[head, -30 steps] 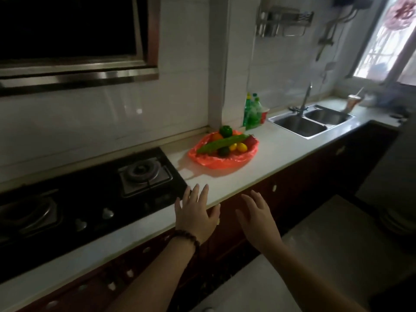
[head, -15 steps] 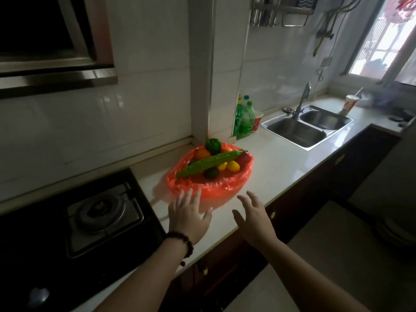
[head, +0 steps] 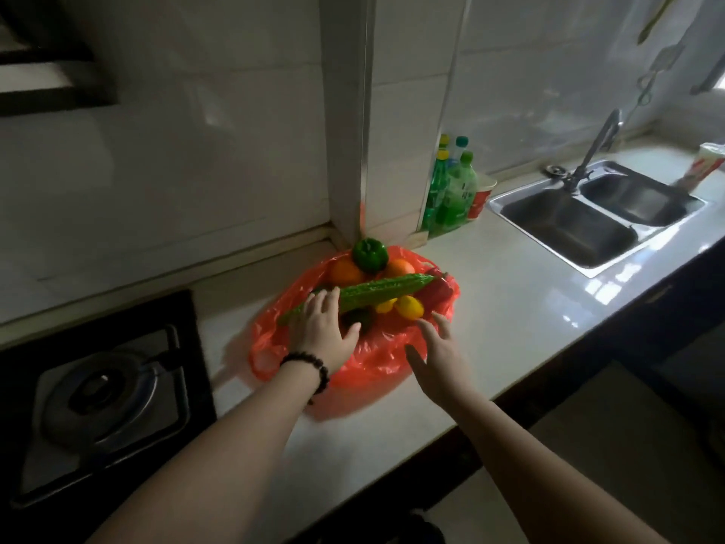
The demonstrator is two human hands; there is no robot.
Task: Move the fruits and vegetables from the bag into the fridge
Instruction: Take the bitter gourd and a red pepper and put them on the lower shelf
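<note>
An open red plastic bag (head: 376, 359) lies on the white counter with produce in it. A long bumpy green gourd (head: 376, 292) lies across the top. Behind it sit a green bell pepper (head: 369, 253) and two oranges (head: 345, 273). Yellow lemons (head: 408, 307) and a red pepper (head: 439, 290) lie at the right. My left hand (head: 325, 331) rests over the gourd's left end, fingers spread, not closed around it. My right hand (head: 437, 353) hovers open over the bag's right rim, just below the lemons. No fridge is in sight.
A black gas stove (head: 106, 390) lies left of the bag. Green bottles (head: 451, 190) and a red cup (head: 480, 200) stand by the wall pillar. A double steel sink (head: 592, 221) with a tap is at the right. The counter edge runs diagonally, floor below.
Both hands moved forward from the counter's front edge onto the bag. The left hand now lies on the gourd. The camera came closer and tilted down.
</note>
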